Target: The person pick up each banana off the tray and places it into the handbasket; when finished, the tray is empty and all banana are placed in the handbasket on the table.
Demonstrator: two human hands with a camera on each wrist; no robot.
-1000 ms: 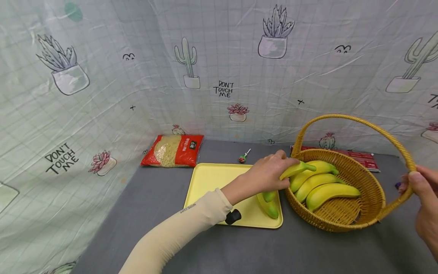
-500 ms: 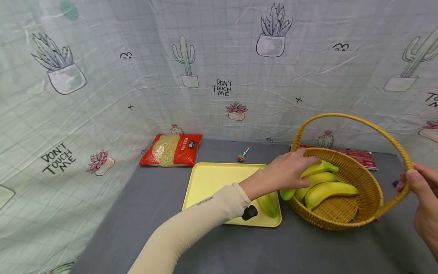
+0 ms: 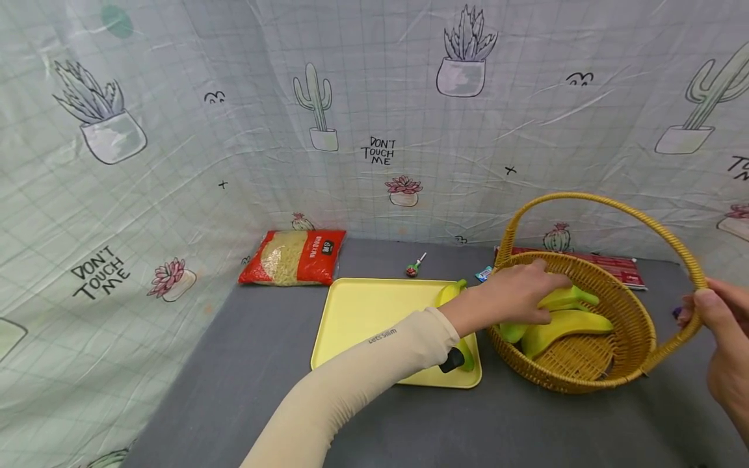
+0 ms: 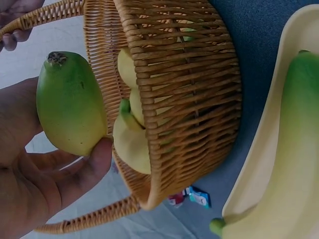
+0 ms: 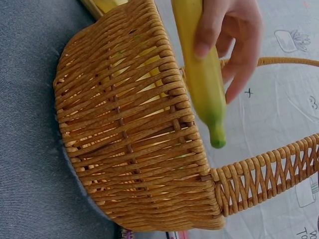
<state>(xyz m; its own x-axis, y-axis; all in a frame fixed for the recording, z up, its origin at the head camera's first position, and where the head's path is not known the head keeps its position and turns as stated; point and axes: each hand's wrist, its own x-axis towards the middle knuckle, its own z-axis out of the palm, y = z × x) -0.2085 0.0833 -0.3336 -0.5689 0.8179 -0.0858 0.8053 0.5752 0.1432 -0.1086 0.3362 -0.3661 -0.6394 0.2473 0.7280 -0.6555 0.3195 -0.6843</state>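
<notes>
My left hand (image 3: 523,296) grips a yellow banana with a green end (image 4: 72,107) and holds it over the wicker basket (image 3: 640,338). In the right wrist view this banana (image 5: 202,74) hangs above the rim, its tip angled down. Inside the basket lie other bananas (image 3: 564,328), partly hidden by my left hand. My right hand (image 3: 725,344) grips the side of the basket's arched handle (image 3: 649,224). Left of the basket, a banana (image 4: 286,154) rests on the pale yellow tray (image 3: 363,312); my left forearm covers part of it in the head view.
A red bag of noodles (image 3: 292,257) lies at the back left. Behind the tray are a lollipop (image 3: 413,268) and a small blue wrapper (image 3: 484,273). A red packet (image 3: 626,270) lies behind the basket, before the cactus-print cloth (image 3: 351,195).
My left hand has carried the banana rightward from the tray side to over the basket. The small blue wrapper has come into sight. My right hand keeps its hold on the handle.
</notes>
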